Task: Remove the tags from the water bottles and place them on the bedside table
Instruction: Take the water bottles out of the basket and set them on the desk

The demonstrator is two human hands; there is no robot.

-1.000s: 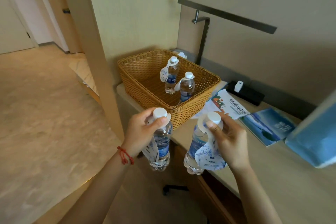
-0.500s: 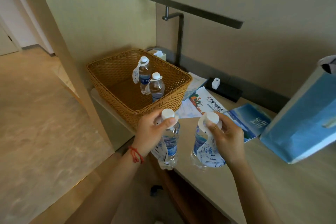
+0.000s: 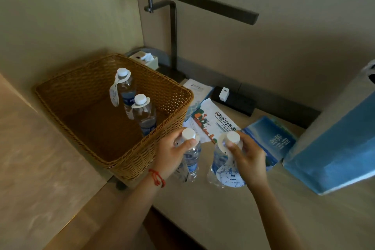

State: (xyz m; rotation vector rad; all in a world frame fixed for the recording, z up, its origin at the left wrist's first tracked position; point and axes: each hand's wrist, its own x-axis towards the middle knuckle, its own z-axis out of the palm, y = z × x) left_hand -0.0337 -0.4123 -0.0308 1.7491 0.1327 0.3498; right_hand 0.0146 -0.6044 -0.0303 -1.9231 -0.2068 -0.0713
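From the head camera, the left hand point(image 3: 172, 153) grips one water bottle point(image 3: 191, 161) by the neck under its white cap, and the right hand point(image 3: 246, 155) grips a second bottle point(image 3: 218, 160) the same way, both upright over the bedside table point(image 3: 223, 213) with their paper tags point(image 3: 229, 174) on. Two more tagged bottles point(image 3: 145, 115) stand inside the wicker basket point(image 3: 101, 128) at the table's left end. The right tag's print is too small to read, while a leaflet point(image 3: 219, 121) and a blue booklet point(image 3: 269, 138) behind carry Chinese headings.
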